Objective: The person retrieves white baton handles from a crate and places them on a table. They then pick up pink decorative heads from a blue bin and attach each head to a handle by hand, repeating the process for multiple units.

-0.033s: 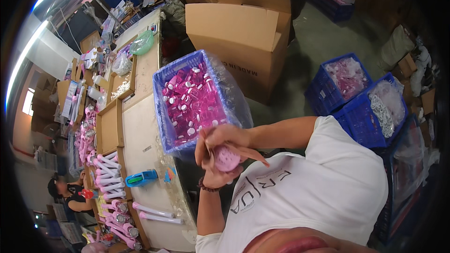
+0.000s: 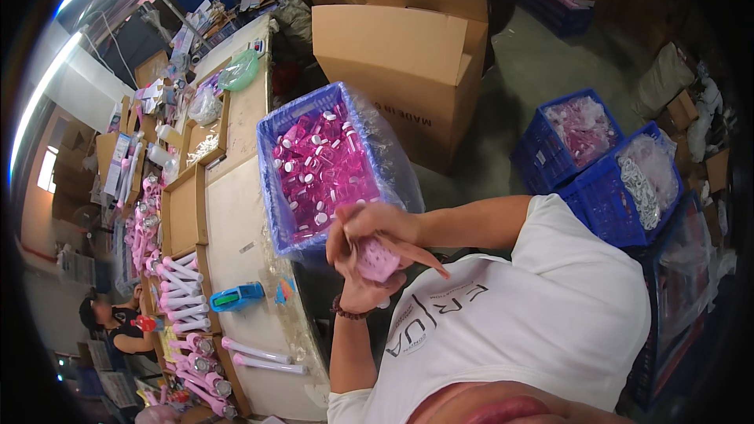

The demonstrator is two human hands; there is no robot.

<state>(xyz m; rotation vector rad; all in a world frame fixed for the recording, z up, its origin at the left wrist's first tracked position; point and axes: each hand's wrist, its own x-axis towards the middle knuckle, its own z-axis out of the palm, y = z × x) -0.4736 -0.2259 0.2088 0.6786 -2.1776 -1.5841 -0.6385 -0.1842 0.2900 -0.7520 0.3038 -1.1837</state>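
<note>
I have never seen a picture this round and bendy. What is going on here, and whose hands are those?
A person wears a camera on their head that looks down, and its wide lens bends everything. That is why you see their own white shirt and arms. Both hands meet around a small pink thing: the left hand below, the right hand on top. Behind them, a blue crate full of pink bottles with white caps sits on a long table. More blue crates and a big cardboard box stand nearby.

Both hands, left hand [image 2: 363, 286] and right hand [image 2: 375, 227], hold a small pink plastic bottle [image 2: 378, 260] beside the blue plastic crate [image 2: 271, 180] of pink bottles at the table's [image 2: 236, 212] right edge.
</note>
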